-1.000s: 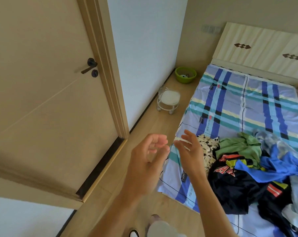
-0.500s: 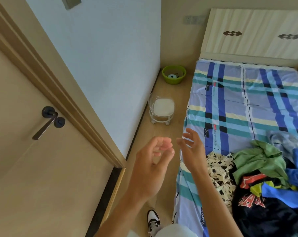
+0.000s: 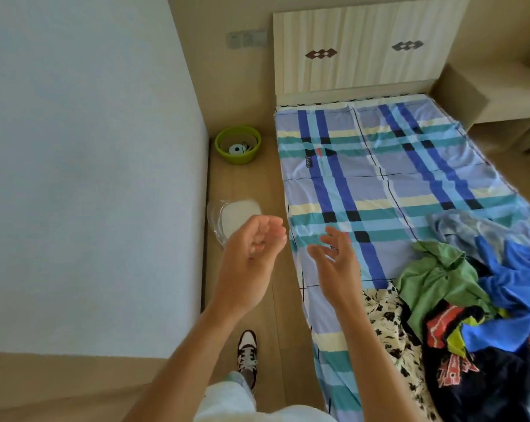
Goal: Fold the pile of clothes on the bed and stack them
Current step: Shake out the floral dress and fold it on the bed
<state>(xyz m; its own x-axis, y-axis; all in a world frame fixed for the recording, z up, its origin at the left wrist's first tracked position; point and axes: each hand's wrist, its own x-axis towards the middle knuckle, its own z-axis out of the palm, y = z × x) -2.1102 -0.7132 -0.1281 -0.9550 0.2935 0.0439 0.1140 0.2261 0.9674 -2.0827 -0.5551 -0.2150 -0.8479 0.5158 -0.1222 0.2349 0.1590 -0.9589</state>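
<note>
A person stands beside the bed (image 3: pixel 342 184) with both arms held out in front. The left hand (image 3: pixel 251 260) is over the wooden floor (image 3: pixel 272 175), palm turned up a bit, with the fingers curled loosely. It holds nothing. The right hand (image 3: pixel 333 260) is over the near edge of the bed, with its fingers spread apart. It holds nothing too. The two hands are near each other but do not touch.

The pile of clothes (image 3: pixel 476 324) lies in a heap on the bed, to the right of the right hand, not folded. A green shirt (image 3: pixel 437 275) sits on top near the middle. A bright blue shirt (image 3: pixel 513 287) is next to it. A dark shirt with red letters (image 3: pixel 470 370) lies lower down. A white cloth with black flowers (image 3: pixel 391 333) pokes out at the left side of the heap, close to the right arm.

The bed has a striped sheet in blue, teal and pale yellow. A green basin (image 3: pixel 238 144) stands on the floor by the wall. A small clear stool (image 3: pixel 233 217) is just behind the left hand. One sneaker (image 3: pixel 247 351) shows on the floor below.
</note>
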